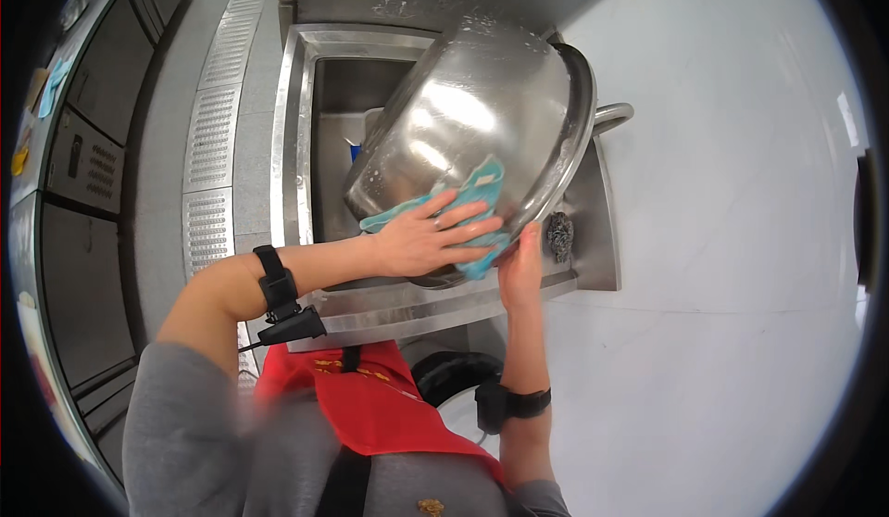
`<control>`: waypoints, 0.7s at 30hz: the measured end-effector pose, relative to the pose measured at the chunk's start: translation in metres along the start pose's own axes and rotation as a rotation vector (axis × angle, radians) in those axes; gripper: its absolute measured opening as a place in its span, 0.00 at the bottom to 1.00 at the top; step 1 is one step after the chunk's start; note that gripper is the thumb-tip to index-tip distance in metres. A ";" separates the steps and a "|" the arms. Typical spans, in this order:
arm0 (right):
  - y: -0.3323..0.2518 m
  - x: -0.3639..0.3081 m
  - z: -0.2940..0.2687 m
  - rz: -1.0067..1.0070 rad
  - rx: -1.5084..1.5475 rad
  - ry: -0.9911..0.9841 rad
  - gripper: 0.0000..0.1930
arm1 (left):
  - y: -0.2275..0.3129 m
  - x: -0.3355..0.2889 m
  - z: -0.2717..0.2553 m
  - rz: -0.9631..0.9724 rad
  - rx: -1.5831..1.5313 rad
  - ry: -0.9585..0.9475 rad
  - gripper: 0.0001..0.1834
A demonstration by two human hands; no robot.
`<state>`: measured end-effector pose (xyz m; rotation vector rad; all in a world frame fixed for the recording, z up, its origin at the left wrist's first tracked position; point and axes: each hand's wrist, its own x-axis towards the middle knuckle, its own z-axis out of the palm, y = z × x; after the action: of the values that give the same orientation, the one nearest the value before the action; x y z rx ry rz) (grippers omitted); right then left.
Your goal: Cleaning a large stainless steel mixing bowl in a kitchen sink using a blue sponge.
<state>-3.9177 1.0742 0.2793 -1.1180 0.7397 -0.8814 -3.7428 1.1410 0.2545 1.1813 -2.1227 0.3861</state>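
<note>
Your slippery-looking, likely heavy steel basin (491, 100) needs holding by its rim (587, 100); left hand (423, 242) spread-fingered on teal cloth (485, 184); right hand (521, 271) fingers unclear.

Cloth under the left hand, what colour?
The cloth is turquoise; best seen in the head view.

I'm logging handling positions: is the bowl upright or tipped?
Tipped: the bowl is held over the sink with its outside facing up and its rim toward the right.
</note>
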 end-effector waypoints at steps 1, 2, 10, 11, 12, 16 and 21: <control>0.006 -0.004 0.005 -0.029 -0.041 -0.020 0.22 | 0.000 -0.016 0.003 0.053 0.025 -0.041 0.23; 0.010 -0.008 0.011 -0.065 -0.174 0.001 0.21 | -0.002 -0.029 0.005 0.105 0.052 -0.083 0.24; 0.040 -0.030 0.044 -0.314 -0.614 0.110 0.21 | -0.033 -0.046 -0.018 0.077 0.067 -0.003 0.29; 0.042 -0.031 0.043 -0.323 -0.610 0.110 0.21 | -0.042 -0.034 -0.029 -0.018 0.064 -0.027 0.31; 0.042 -0.032 0.043 -0.327 -0.633 0.125 0.21 | -0.052 -0.015 -0.043 -0.112 0.054 -0.051 0.32; 0.058 -0.045 0.031 -0.319 -0.774 0.129 0.21 | -0.112 0.070 -0.052 -0.323 -0.032 -0.026 0.25; 0.100 -0.065 -0.001 -0.167 -0.904 0.007 0.20 | -0.179 0.154 -0.022 -0.609 -0.291 -0.246 0.22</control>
<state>-3.9271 1.1495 0.1873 -1.9936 1.1053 -0.6850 -3.6405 0.9572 0.3636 1.6695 -1.8045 -0.3456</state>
